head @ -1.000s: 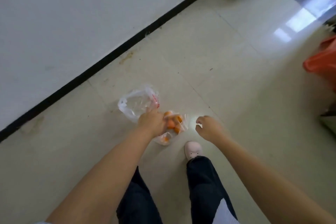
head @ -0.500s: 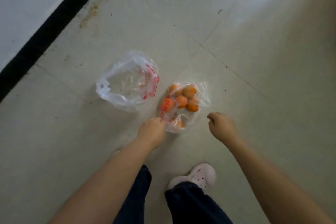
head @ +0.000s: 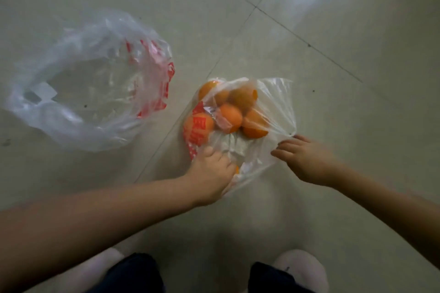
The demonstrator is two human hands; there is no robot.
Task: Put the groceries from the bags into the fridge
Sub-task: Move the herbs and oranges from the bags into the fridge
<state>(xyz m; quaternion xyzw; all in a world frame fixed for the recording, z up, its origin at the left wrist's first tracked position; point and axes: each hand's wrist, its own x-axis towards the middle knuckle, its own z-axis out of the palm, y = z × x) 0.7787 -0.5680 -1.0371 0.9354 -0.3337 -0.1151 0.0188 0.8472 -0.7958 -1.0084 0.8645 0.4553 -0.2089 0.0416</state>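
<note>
A clear plastic bag with red print point(head: 273, 112) lies on the tiled floor and holds several oranges point(head: 231, 114). My left hand point(head: 212, 173) rests on the bag's near left edge, fingers curled into the plastic. At the bag's right edge, my right hand point(head: 307, 162) touches the plastic with fingers spread; whether it grips is unclear. A second clear bag with red print point(head: 88, 83) lies open to the left and looks empty.
The floor is pale glossy tile point(head: 357, 31) with dark joint lines. My two feet in pale shoes point(head: 300, 269) and dark trouser legs stand at the bottom edge. No fridge is in view.
The view has come much closer to the floor and bags. Both hands moved forward onto the orange bag; the right hand went from apart to touching its right edge.
</note>
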